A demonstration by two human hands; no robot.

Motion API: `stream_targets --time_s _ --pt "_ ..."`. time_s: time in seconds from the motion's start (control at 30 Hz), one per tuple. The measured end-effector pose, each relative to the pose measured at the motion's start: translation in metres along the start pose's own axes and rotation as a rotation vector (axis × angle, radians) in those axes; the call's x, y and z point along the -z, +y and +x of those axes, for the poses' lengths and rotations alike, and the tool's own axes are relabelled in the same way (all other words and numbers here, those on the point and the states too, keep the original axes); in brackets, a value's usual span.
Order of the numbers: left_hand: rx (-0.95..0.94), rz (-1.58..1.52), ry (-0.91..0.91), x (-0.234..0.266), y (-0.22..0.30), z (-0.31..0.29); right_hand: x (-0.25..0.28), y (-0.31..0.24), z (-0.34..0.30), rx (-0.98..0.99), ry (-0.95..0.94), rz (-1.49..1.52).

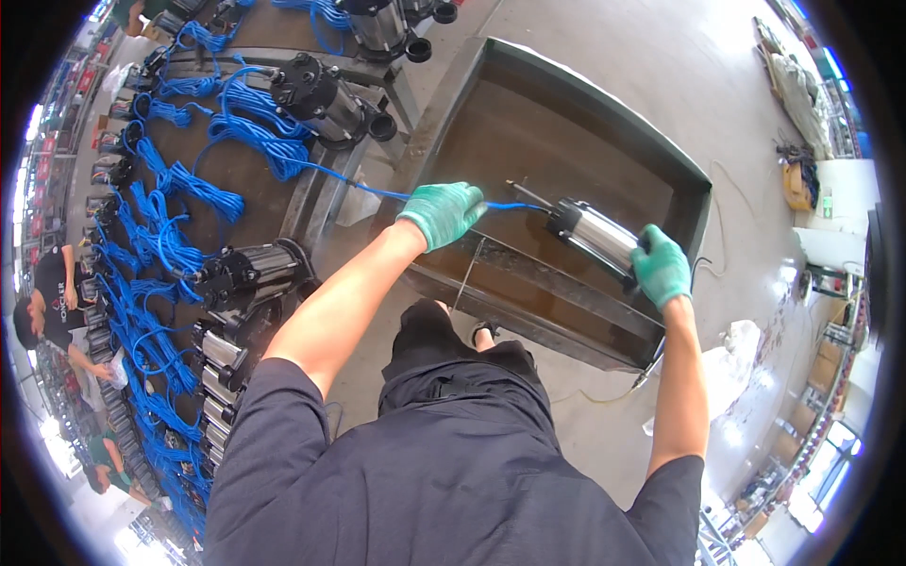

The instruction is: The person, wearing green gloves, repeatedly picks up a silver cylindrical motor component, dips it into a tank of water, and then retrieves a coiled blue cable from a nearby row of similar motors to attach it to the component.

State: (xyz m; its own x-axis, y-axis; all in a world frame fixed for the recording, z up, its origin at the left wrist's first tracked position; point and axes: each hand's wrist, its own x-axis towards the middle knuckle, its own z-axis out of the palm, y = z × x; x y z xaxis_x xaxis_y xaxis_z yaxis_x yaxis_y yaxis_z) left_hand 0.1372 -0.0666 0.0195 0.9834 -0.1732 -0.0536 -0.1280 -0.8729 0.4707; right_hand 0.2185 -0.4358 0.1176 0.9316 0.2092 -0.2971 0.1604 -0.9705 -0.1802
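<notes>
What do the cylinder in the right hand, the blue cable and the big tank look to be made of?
Cylinder: polished metal, perhaps stainless steel, by its silvery shine; its black end could be plastic or coated metal.
Blue cable: probably a plastic or rubber sheath, by its even colour and soft bends.
Tank: likely painted sheet metal, by its thin, dark grey-green walls.

Plain green on left glove (442,213), likewise right glove (663,268). Silver with black end on metal cylinder (596,236). Bright blue on cable (514,206), same on cable coils (269,146). Muddy brown across tank interior (543,123). Plain charcoal-black on shirt (481,481).
</notes>
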Motion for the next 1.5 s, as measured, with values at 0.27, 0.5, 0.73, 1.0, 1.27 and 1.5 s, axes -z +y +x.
stream_targets --time_s 0.27,0.5,0.73,1.0,1.27,1.5 --pt "0.241 0.014 -0.089 -0.024 0.001 0.022 -0.08 -0.005 0.064 0.053 -0.08 -0.12" --pt "0.384 0.024 -0.166 -0.023 0.004 0.03 -0.139 -0.003 0.087 0.004 0.012 -0.015" --pt "0.461 0.088 -0.258 -0.02 0.014 0.039 -0.15 -0.006 0.079 -0.012 0.117 0.05" --pt "0.549 0.111 -0.251 -0.02 0.014 0.037 -0.113 0.048 0.005 0.058 0.221 0.34" --pt "0.497 0.172 -0.189 -0.028 0.017 0.039 -0.145 0.129 -0.034 -0.043 0.321 0.483" --pt "0.542 0.237 -0.228 -0.026 0.019 0.04 -0.139 0.104 -0.022 -0.175 0.313 0.35"
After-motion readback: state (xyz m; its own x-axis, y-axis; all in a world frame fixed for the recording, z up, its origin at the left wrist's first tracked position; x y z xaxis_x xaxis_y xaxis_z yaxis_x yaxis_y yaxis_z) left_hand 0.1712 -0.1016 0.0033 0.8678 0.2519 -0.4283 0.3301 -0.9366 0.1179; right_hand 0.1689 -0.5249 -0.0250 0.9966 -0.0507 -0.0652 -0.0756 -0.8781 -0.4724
